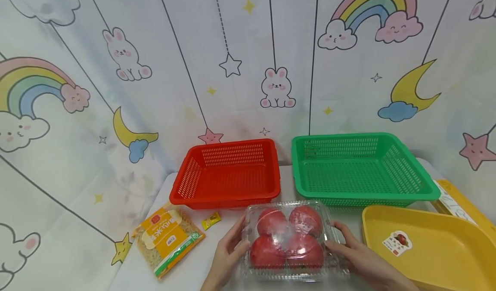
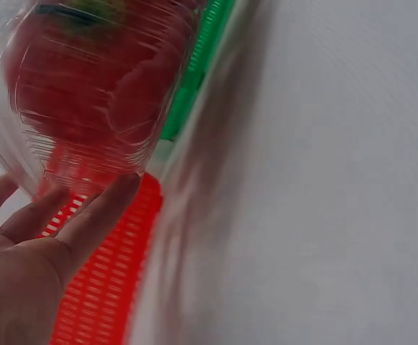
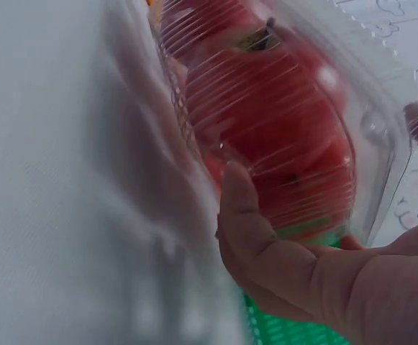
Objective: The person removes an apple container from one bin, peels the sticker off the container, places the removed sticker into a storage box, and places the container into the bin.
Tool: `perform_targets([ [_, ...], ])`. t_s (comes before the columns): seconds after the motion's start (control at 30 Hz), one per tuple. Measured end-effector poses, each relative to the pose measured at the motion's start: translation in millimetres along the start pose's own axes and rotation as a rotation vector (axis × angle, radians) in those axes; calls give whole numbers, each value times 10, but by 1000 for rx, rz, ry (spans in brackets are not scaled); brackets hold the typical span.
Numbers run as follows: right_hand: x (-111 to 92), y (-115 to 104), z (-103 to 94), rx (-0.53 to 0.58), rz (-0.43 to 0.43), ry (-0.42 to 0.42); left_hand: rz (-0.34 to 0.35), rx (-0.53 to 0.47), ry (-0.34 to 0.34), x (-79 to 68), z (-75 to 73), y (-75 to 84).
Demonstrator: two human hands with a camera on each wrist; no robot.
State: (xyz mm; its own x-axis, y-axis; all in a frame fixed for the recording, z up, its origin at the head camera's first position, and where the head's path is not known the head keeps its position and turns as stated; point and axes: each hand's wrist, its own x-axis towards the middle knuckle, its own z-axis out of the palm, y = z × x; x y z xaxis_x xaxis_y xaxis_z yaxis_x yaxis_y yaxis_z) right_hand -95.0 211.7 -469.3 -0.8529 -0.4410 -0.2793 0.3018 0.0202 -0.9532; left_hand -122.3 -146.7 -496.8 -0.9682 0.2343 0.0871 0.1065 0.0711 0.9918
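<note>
A clear plastic clamshell box (image 1: 289,239) with several large red fruits, which look like apples (image 1: 268,250), is held between both hands at the front middle of the table. On its left side the left hand (image 1: 226,256) grips it, thumb near the top edge, fingers around the side. The right hand (image 1: 358,254) grips the opposite side, thumb on the lid's edge. In the right wrist view, fingers (image 3: 266,251) curl against the box's ribbed side. A shadow shows on the table beside the box in both wrist views. The lid looks closed.
Behind stand a red basket (image 1: 232,200) and a green basket (image 1: 360,196). On the left lie an orange food packet (image 1: 170,239) and a small yellow packet (image 1: 211,221). A yellow tray (image 1: 445,248) bearing a fruit sticker (image 1: 398,243) sits right, by an orange-and-white box (image 1: 457,202).
</note>
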Motion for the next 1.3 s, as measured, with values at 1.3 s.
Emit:
perform_targets([
  [1.3,600,-1078,166,60,-82,176,174,-41,186,705,-344,737],
])
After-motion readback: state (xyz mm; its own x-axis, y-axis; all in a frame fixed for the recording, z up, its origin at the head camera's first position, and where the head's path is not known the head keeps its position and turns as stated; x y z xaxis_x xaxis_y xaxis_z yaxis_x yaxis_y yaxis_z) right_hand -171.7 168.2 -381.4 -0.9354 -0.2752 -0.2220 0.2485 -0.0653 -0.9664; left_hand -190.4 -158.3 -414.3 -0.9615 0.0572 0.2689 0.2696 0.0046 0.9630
